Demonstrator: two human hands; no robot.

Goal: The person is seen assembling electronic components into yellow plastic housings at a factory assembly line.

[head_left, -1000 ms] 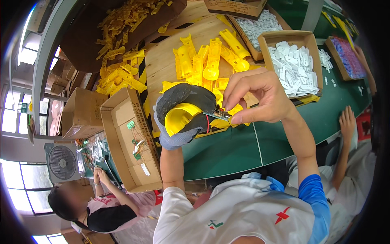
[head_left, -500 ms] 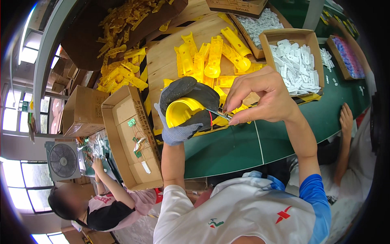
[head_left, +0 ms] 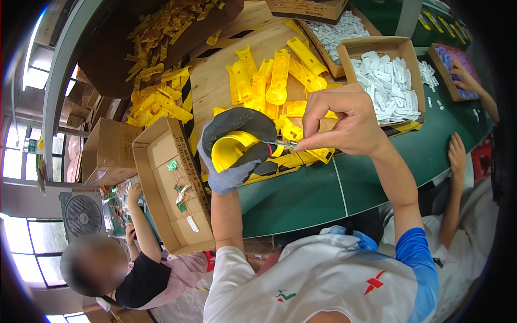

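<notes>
My left hand, in a grey and black work glove, is closed around a curved yellow plastic shell. The shell's hollow side faces up and toward me. From the right, my bare right hand pinches a narrow, dark strip-like part between thumb and forefinger. It looks like a small circuit board, and its far end meets the gloved fingertips beside the shell. A short red wire shows by those fingertips. The inside of the shell is partly hidden by the glove.
Yellow shells lie heaped beyond my hands. A cardboard box of white plastic pieces stands at the right. On the left, a shallow cardboard box holds wired green boards. Co-workers sit at both sides, one with a hand at a purple-filled box.
The strip-like part and my right fingertips have shifted slightly left and up, and the shell has turned a little. At far right a co-worker's hand now rests on the purple-filled box.
</notes>
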